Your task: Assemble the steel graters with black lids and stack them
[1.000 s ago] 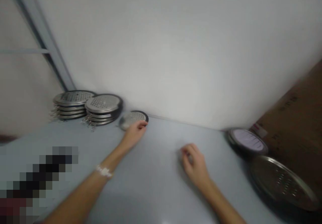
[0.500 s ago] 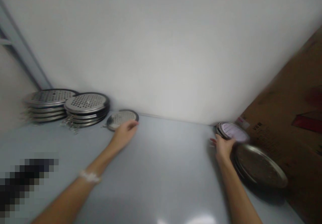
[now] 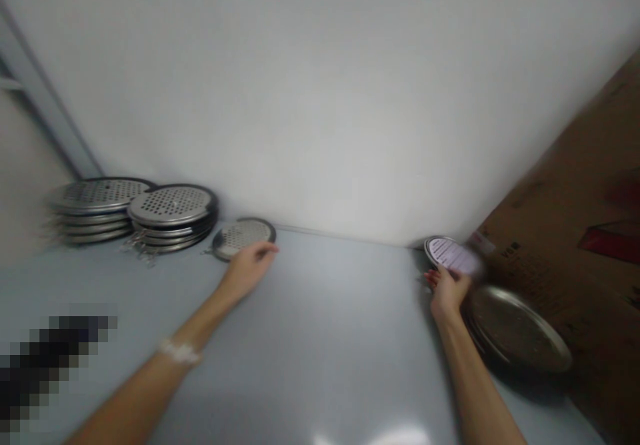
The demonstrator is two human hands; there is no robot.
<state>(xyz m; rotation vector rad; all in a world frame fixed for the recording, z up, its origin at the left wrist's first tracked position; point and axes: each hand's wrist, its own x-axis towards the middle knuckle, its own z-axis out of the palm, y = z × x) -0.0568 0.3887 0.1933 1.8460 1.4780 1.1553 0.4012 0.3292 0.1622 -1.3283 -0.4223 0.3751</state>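
Note:
At the front right rim of a small round perforated metal disc (image 3: 245,233) is my left hand (image 3: 247,268), its fingers bent loosely and nothing visible between them. The hand hides part of the disc's near edge. Far to the right, my right hand (image 3: 449,295) grips a round metal disc with a printed pale label (image 3: 453,255). The thumb lies over its near edge and the fingers go underneath. The disc is tilted towards me; whether others lie under it I cannot tell.
Two stacks of larger perforated metal discs, a left stack (image 3: 103,195) and a nearer stack (image 3: 175,205), stand by the white wall (image 3: 320,98). Round metal trays (image 3: 520,331) lie by a brown cardboard box (image 3: 565,231) on the grey table (image 3: 320,338).
The labelled disc in my right hand has tilted up and moved slightly left, its print facing me more. My left fingertips have shifted slightly right, just off the small disc's rim.

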